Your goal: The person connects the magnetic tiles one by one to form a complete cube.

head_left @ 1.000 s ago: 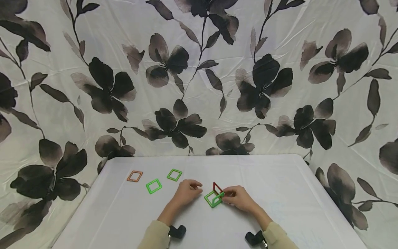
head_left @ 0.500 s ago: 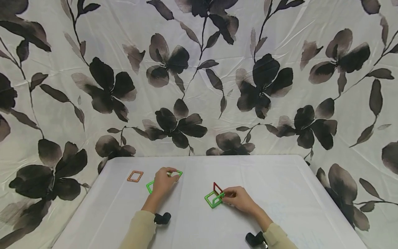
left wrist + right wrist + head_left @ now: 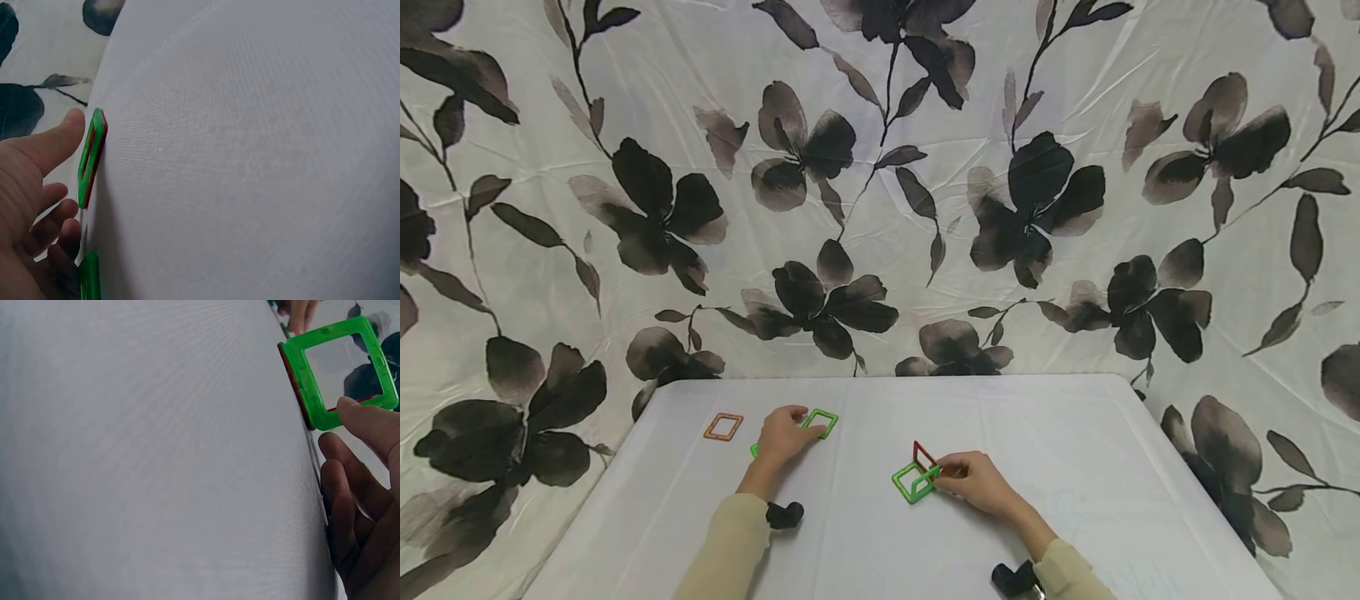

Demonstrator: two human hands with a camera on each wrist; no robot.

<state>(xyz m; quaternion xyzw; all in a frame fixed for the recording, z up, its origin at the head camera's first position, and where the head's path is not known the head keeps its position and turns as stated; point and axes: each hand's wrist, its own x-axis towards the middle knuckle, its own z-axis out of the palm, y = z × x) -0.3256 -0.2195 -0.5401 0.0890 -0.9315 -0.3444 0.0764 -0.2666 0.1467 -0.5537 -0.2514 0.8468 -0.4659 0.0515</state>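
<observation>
My left hand (image 3: 778, 437) is at the back left, its thumb overlapping the edge of a flat green square magnetic tile (image 3: 832, 423). In the left wrist view the thumb stands apart from the loosely bent fingers, beside the green tile (image 3: 98, 147). A second green tile (image 3: 754, 451) is mostly hidden under that hand. Right of the middle, my right hand (image 3: 981, 482) pinches an upright green tile (image 3: 927, 472) between thumb and forefinger. It stands on the edge of a flat green tile (image 3: 902, 490), and a red tile (image 3: 926, 452) stands upright on the adjoining edge.
An orange square tile (image 3: 730, 415) lies flat at the far left of the white table (image 3: 1045, 433). A floral sheet (image 3: 925, 208) hangs behind the table's back edge. Dark wrist-camera mounts (image 3: 786, 516) sit below both hands.
My left hand has moved from beside the joined tiles to the left and back, onto the far green tile, then shifted slightly left. My right hand keeps its pinch in place.
</observation>
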